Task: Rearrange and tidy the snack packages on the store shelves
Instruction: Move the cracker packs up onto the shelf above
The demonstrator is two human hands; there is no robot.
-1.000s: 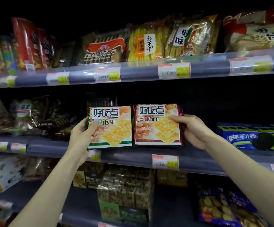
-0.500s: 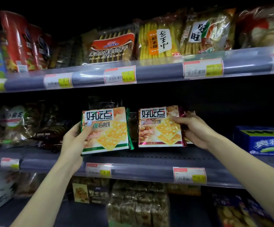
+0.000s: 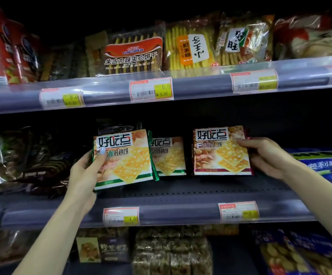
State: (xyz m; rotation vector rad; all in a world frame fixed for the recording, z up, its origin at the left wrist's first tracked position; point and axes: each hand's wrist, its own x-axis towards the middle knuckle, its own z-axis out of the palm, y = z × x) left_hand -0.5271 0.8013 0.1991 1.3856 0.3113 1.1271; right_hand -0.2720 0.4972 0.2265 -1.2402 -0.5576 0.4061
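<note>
— Both hands are busy: our left hand [image 3: 85, 175] grips the green-edged cracker pack [image 3: 122, 158] by its left side, thumb across the front, and our right hand [image 3: 264, 155] pinches the right edge of the red-edged cracker pack [image 3: 221, 151].

— Where do they sit against the middle shelf [image 3: 181, 195]?

— The red-edged one stands upright toward the back of that shelf. The green-edged one is tilted nearer the shelf's front lip; we cannot tell if its bottom edge touches. 1 more green pack [image 3: 169, 155] stands behind it, further back on the same shelf.

— So how do we finish this well?

— We judge it best to slide the green pack straight back until it fronts its twin, square it upright, and keep both faces forward.

— And the packs themselves?

— 2 glossy, flat, square foil packs, printed with golden crackers and bold characters, trim green on one, dark red on the other.
</note>
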